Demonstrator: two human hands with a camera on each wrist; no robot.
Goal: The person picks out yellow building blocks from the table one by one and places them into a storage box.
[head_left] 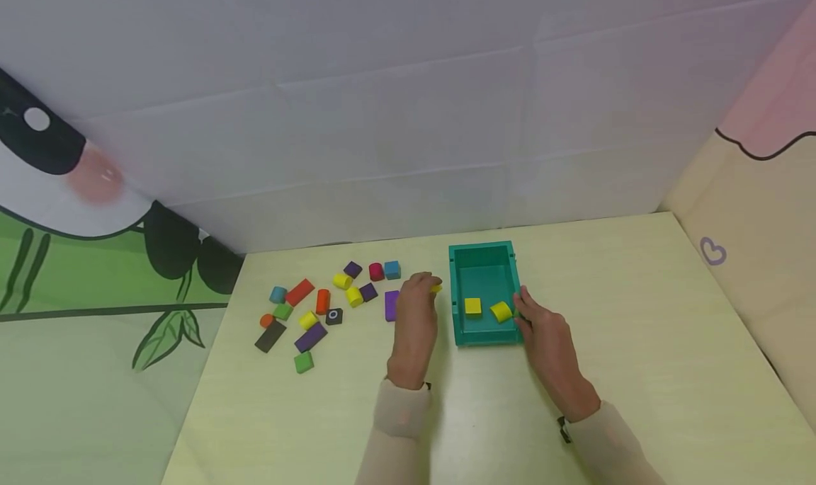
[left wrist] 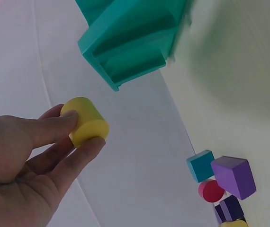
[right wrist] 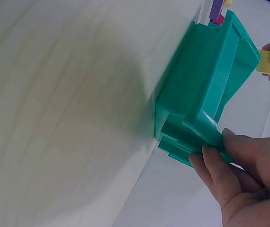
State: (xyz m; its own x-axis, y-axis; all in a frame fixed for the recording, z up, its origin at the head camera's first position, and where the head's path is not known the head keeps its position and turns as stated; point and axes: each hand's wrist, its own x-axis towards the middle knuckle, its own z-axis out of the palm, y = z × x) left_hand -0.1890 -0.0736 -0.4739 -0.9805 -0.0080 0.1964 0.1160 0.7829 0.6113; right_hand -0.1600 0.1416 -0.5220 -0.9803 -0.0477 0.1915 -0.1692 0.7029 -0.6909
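Between thumb and fingers my left hand (head_left: 416, 322) pinches a yellow cylinder block (left wrist: 84, 122), held up just left of a teal plastic bin (head_left: 486, 340). My right hand (head_left: 553, 343) grips the bin's right side wall, thumb at the rim and fingers on the outside, as the right wrist view shows. Inside the bin lie a yellow cube (head_left: 472, 306) and another yellow cylinder (head_left: 501, 311). A purple block (head_left: 392, 306) sits on the table right beside my left hand, partly covered by it.
Left on the table (head_left: 484, 414) several loose blocks are scattered, among them a red block (head_left: 299, 292), a dark block (head_left: 270, 336), a green block (head_left: 304, 362) and a blue cube (head_left: 392, 270). A pale cloth wall (head_left: 395, 145) rises behind the table's back edge.
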